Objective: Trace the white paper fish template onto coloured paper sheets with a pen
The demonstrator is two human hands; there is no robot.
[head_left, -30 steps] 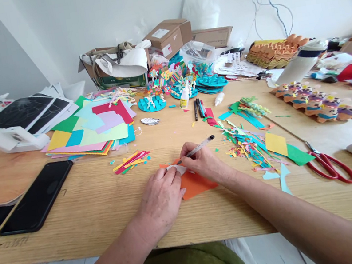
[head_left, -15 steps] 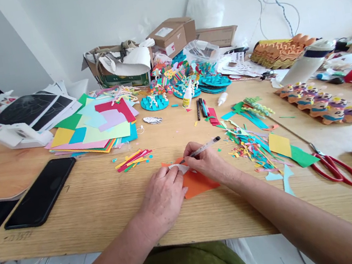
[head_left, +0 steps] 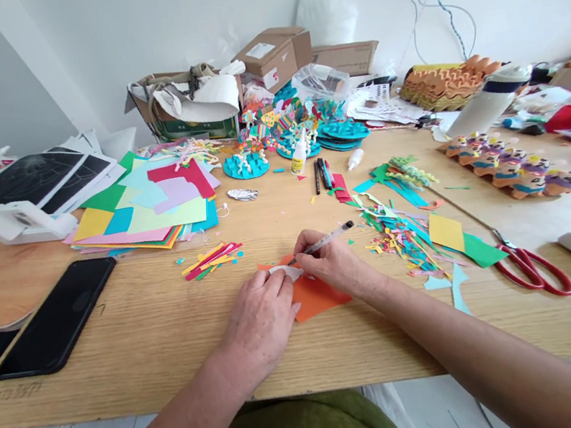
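Observation:
My right hand (head_left: 329, 259) is closed around a pen (head_left: 329, 237), which slants with its dark upper end to the right. The pen's tip end meets a small white paper cutout (head_left: 285, 271) lying on a sheet of orange paper (head_left: 321, 297). My left hand (head_left: 263, 312) lies flat over the left part of the cutout and the orange sheet, fingers together and pressing down. Part of the cutout is hidden under those fingers, so its full outline does not show.
Coloured paper strips (head_left: 212, 260) and a phone (head_left: 56, 318) lie leftward. Stacked coloured sheets (head_left: 155, 217) are behind. To the right are paper scraps (head_left: 410, 240), red-handled scissors (head_left: 532, 267) and a painted egg-carton piece (head_left: 510, 165). A glue bottle (head_left: 299, 157) stands near several pens (head_left: 323, 175).
The view has shifted slightly, so the table things appear a little further left. Both hands keep nearly the same pose on the papers, the pen still in my right hand.

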